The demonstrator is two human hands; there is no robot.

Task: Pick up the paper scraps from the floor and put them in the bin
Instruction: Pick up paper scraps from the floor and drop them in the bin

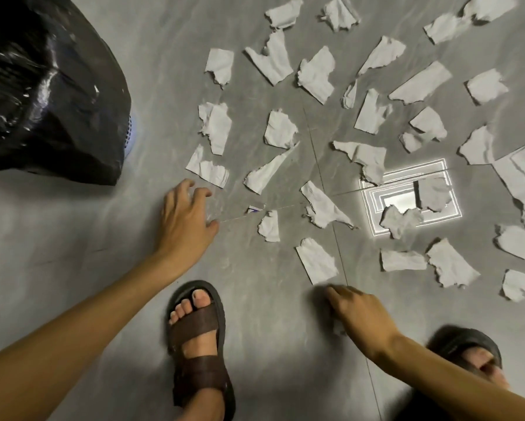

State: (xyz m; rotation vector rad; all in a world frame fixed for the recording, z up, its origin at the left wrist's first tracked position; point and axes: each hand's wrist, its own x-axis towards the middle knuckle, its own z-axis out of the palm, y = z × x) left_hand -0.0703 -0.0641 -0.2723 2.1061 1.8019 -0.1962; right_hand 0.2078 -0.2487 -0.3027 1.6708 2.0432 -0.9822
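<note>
Several torn white paper scraps lie scattered over the grey tiled floor, from the middle to the right edge. My left hand (186, 220) hovers open, fingers spread, just below a folded scrap (208, 170) and left of a small scrap (269, 226). My right hand (358, 314) is low near the floor, fingers curled down, with a bit of white paper scrap (338, 329) showing under the palm; it sits just below a rectangular scrap (317, 261). The bin (132, 129), a light blue basket lined with a black plastic bag (48, 92), stands at the upper left.
My left foot in a brown sandal (199, 344) is planted between my arms. My right sandal (467, 347) shows at the lower right. A bright reflection of a ceiling light (406, 196) glares on the floor among the scraps. Tile joints cross the floor.
</note>
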